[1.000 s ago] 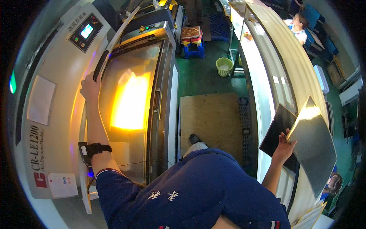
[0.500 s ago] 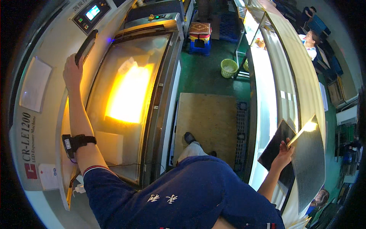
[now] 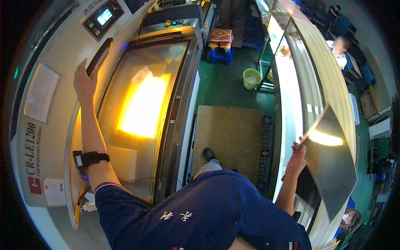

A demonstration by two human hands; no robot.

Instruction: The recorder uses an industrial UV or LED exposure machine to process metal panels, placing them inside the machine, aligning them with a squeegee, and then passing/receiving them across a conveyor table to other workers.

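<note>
My left hand (image 3: 86,83) is at the lower end of a long black handle (image 3: 100,57) on the raised lid of a pale exposure machine. Its fingers look stretched apart, touching the handle rather than wrapped round it. My right hand (image 3: 296,160) grips the left edge of a thin, dark grey sheet (image 3: 331,166), tilted up over the light table, with a bright yellow reflection on it. Partly hidden under it is a second black sheet (image 3: 307,185). A lit yellow rectangle (image 3: 143,108) glows through the machine's glass bed (image 3: 137,166).
A control panel (image 3: 103,18) with a lit screen sits on the lid. Between the machine and the light table (image 3: 287,96) are a floor board (image 3: 227,137), a green basket (image 3: 251,79) and a blue stool (image 3: 221,54). Other people are at the right.
My left hand's fingers have loosened from round the handle and spread. My right hand has moved slightly left and up, turning the sheet, so its surface and yellow reflection show more broadly.
</note>
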